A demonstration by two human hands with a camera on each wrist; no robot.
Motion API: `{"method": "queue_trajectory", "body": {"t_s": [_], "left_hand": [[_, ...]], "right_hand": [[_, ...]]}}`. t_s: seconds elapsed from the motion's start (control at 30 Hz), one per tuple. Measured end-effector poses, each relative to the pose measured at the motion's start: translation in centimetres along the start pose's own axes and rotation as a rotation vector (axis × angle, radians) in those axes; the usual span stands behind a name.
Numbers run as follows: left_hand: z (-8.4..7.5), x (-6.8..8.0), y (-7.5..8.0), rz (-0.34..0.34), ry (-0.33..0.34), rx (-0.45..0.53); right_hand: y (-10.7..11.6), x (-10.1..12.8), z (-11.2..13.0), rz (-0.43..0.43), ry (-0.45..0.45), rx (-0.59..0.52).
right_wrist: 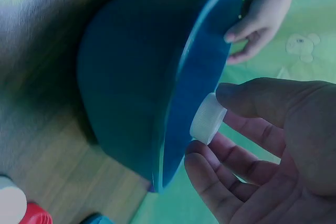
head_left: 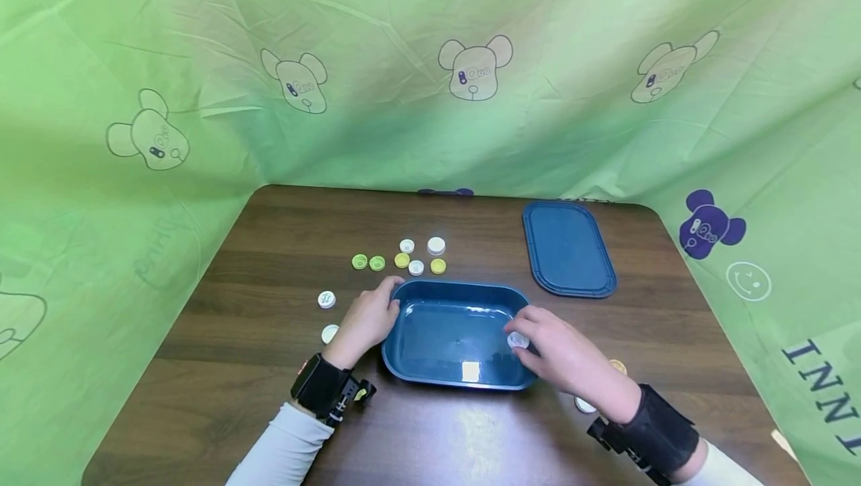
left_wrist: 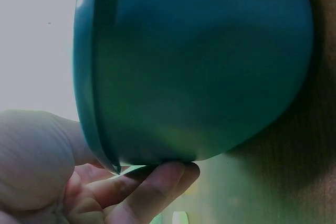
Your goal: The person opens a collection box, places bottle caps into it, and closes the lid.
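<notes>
White cap (head_left: 517,339) pinched in right hand (head_left: 568,359) over blue tray (head_left: 403,363) at near centre; left hand (head_left: 366,321) gripping left rim; loose pinch risks dropping outside, or nudging tray.

- Tub (head_left: 454,336): blue plastic, smooth and glossy, with bright glare on its floor.
- Lid (head_left: 568,248): the same blue plastic, smooth, duller sheen than the tub.
- White cap (right_wrist: 208,118) in the right hand (head_left: 565,355): plastic, ribbed round its side, matt.
- Loose caps (head_left: 415,255): plastic, smooth tops, white, yellow and green.
- Table (head_left: 282,247): dark wood grain, smooth, semi-gloss, with a light reflection near the front edge.
- Backdrop (head_left: 430,60): thin green sheet, creased and slightly shiny, printed with bear heads.
- Wrist straps (head_left: 321,387): black, matt.
- Sleeves (head_left: 285,448): pale cloth, soft and matt.
</notes>
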State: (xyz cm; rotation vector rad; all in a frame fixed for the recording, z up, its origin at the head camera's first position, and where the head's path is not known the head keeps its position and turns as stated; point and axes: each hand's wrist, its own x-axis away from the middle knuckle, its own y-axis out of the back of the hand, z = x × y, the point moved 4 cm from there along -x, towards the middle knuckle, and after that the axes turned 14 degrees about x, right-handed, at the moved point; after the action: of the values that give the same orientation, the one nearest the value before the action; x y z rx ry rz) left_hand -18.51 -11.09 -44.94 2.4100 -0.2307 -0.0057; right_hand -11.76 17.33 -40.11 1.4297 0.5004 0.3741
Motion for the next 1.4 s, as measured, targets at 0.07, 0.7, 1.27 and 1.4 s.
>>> {"method": "queue_trajectory", "body": {"t_s": [0.07, 0.7, 1.27, 1.4], "left_hand": [[0.0, 0.0, 0.0, 0.003, -0.002, 0.005], [0.0, 0.0, -0.1, 0.014, 0.005, 0.001], [-0.1, -0.1, 0.0, 0.021, 0.027, 0.003], [-0.1, -0.1, 0.1, 0.024, 0.029, 0.003]], "right_hand": [[-0.3, 0.0, 0.3, 0.027, 0.000, -0.009], [-1.5, 0.4, 1.5, 0.154, 0.005, -0.036], [-0.5, 0.7, 0.6, 0.068, -0.034, -0.026], [0.7, 1.2, -1.0, -0.032, -0.099, 0.009]]}}
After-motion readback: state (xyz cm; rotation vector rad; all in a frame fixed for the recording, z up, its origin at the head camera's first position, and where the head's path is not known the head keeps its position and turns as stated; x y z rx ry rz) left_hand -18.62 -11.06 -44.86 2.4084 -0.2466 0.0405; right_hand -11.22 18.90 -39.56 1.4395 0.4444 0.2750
